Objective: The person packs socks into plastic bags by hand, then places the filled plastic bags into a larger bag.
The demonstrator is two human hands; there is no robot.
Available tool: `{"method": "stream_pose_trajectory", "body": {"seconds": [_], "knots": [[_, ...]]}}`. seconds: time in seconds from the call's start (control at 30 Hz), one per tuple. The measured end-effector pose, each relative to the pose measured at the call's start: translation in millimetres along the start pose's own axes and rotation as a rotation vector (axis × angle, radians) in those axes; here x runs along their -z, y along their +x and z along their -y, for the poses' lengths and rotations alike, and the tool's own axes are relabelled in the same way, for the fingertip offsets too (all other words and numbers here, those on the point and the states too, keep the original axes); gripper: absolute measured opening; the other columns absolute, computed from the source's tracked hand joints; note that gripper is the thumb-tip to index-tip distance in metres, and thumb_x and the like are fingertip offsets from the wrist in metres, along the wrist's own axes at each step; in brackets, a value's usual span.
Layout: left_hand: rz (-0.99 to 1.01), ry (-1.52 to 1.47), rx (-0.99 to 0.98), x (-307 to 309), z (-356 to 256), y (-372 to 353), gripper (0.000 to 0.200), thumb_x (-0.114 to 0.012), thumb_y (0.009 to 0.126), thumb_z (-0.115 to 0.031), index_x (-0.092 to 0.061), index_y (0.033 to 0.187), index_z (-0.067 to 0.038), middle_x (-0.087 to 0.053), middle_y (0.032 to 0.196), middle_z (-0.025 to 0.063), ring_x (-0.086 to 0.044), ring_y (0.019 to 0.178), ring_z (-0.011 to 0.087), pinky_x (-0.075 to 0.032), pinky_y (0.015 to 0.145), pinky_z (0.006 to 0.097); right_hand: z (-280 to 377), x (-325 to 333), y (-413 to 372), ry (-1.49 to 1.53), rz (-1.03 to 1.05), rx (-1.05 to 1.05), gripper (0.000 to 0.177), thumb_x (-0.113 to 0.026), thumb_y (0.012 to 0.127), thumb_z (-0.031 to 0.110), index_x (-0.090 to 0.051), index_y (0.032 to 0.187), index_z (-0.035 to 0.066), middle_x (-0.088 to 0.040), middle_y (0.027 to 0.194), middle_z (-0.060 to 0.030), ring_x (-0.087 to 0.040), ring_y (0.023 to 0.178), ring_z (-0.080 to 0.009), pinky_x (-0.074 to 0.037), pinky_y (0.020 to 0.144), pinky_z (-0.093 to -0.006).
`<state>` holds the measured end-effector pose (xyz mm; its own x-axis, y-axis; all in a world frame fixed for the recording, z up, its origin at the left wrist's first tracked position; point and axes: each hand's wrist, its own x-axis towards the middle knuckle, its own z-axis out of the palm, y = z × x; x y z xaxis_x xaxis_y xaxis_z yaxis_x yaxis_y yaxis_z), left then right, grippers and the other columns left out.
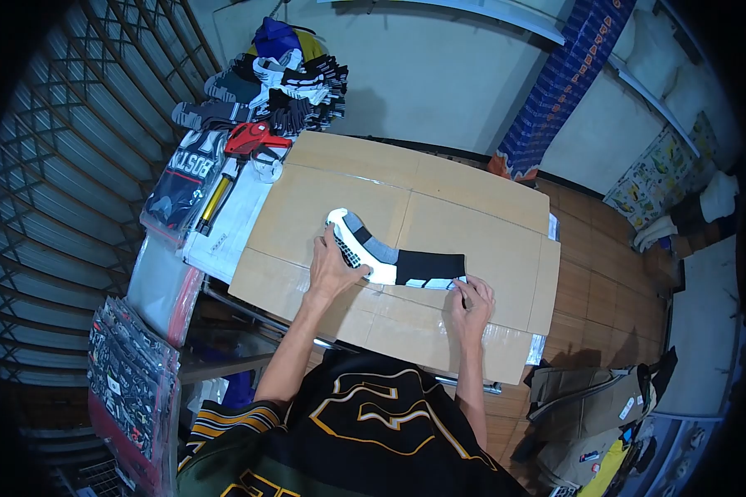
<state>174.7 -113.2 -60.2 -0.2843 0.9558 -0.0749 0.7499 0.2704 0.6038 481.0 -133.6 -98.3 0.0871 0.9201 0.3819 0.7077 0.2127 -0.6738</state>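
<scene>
A white, black and grey sock [381,272] with dark dots on its sole lies flat on a cardboard sheet [472,207]. My left hand [333,269] is at the foot end, index finger by the toe and thumb by the heel, gripping the sock's edge. At the cuff end, my right hand [472,302] pinches the lower corner of the sock between thumb and fingers. Part of the dotted sole is hidden behind my left hand.
Piled socks [294,91] stand beyond the far left corner. A red tape dispenser [253,139] and a packed dark garment [189,178] lie left of the cardboard. More packed garments [133,389] hang nearer me. Bags [588,398] sit at right.
</scene>
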Motion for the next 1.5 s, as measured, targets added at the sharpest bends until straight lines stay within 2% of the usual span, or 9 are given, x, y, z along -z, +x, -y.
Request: {"method": "stream_pose_trajectory", "body": {"seconds": [0.17,0.2,0.23,0.33,0.53,1.1,1.2,1.3,1.5], "knots": [[0.008,-0.172,0.023,3.7,6.1,5.5,0.113,-0.089,0.068,-0.027,-0.021,0.152,0.006,-0.042,0.140,0.0334,-0.049,0.129,0.0466,-0.045,0.107,0.0498,-0.8,0.6,-0.3,0.024,0.008,-0.011,0.019,-0.072,0.082,0.006,-0.080,0.099,0.009,-0.071,0.114,-0.0093,-0.060,0.116,-0.0295,-0.041,0.102,-0.0425],[-0.101,-0.175,-0.041,1.5,8.3,7.5,0.102,-0.087,0.074,-0.026,-0.027,0.150,0.006,-0.057,0.127,0.0292,-0.061,0.116,0.0394,-0.052,0.098,0.0470,-2.7,0.4,-0.6,0.022,0.007,-0.015,0.019,-0.072,0.082,0.006,-0.080,0.099,0.009,-0.071,0.114,-0.0093,-0.060,0.116,-0.0295,-0.041,0.102,-0.0425],[-0.097,-0.174,-0.042,1.3,11.5,11.1,0.102,-0.087,0.074,-0.026,-0.027,0.150,0.006,-0.057,0.127,0.0292,-0.061,0.116,0.0394,-0.052,0.098,0.0470,-4.2,-0.6,-0.6,0.027,0.006,-0.007,0.019,-0.072,0.082,0.005,-0.080,0.099,0.009,-0.071,0.114,-0.0092,-0.060,0.116,-0.0297,-0.041,0.102,-0.0426],[-0.214,-0.238,0.081,-5.3,27.5,28.8,0.077,-0.082,0.085,-0.026,-0.042,0.142,0.005,-0.072,0.085,0.0164,-0.073,0.078,0.0284,-0.058,0.076,0.0401,-4.7,-1.6,-0.8,0.030,-0.003,0.007,0.018,-0.073,0.082,0.005,-0.080,0.098,0.009,-0.072,0.113,-0.0092,-0.061,0.115,-0.0298,-0.041,0.102,-0.0428],[-0.223,-0.188,0.070,-14.4,38.7,33.0,0.058,-0.082,0.085,-0.025,-0.054,0.128,0.004,-0.071,0.087,0.0158,-0.072,0.080,0.0326,-0.055,0.074,0.0448,-2.2,2.1,-0.9,0.068,0.000,-0.022,0.017,-0.072,0.083,0.006,-0.080,0.097,0.009,-0.072,0.114,-0.0093,-0.061,0.115,-0.0287,-0.041,0.100,-0.0417],[-0.263,-0.258,0.085,-12.0,37.6,34.2,0.058,-0.082,0.085,-0.028,-0.059,0.126,0.006,-0.068,0.094,0.0186,-0.069,0.086,0.0329,-0.055,0.078,0.0438,-2.1,-0.1,1.1,0.070,-0.026,0.000,0.010,-0.073,0.078,0.008,-0.078,0.086,0.007,-0.072,0.116,-0.0120,-0.063,0.113,-0.0299,-0.042,0.099,-0.0439],[-0.425,-0.180,-0.008,-18.6,53.8,44.3,0.057,-0.082,0.085,-0.028,-0.061,0.125,0.007,-0.067,0.102,0.0202,-0.067,0.088,0.0284,-0.054,0.080,0.0398,-5.3,-3.1,0.4,0.204,-0.083,-0.058,0.015,-0.075,0.079,0.011,-0.075,0.093,0.004,-0.072,0.114,-0.0157,-0.065,0.108,-0.0309,-0.044,0.097,-0.0453],[-0.319,-0.103,-0.034,-17.2,59.2,53.3,0.052,-0.082,0.084,-0.026,-0.063,0.120,0.007,-0.065,0.107,0.0219,-0.065,0.095,0.0281,-0.053,0.084,0.0392,2.2,-1.3,3.9,0.229,-0.126,-0.112,0.027,-0.078,0.080,0.014,-0.071,0.103,0.002,-0.072,0.109,-0.0175,-0.066,0.102,-0.0322,-0.046,0.094,-0.0467],[-0.193,-0.295,-0.016,-12.7,56.0,64.3,0.039,-0.081,0.083,-0.013,-0.055,0.107,0.003,-0.065,0.096,0.0147,-0.066,0.079,0.0216,-0.055,0.072,0.0334,7.5,-2.3,8.0,0.099,-0.012,-0.200,0.036,-0.078,0.082,0.015,-0.068,0.113,0.002,-0.071,0.103,-0.0155,-0.064,0.095,-0.0336,-0.045,0.095,-0.0463]]}}
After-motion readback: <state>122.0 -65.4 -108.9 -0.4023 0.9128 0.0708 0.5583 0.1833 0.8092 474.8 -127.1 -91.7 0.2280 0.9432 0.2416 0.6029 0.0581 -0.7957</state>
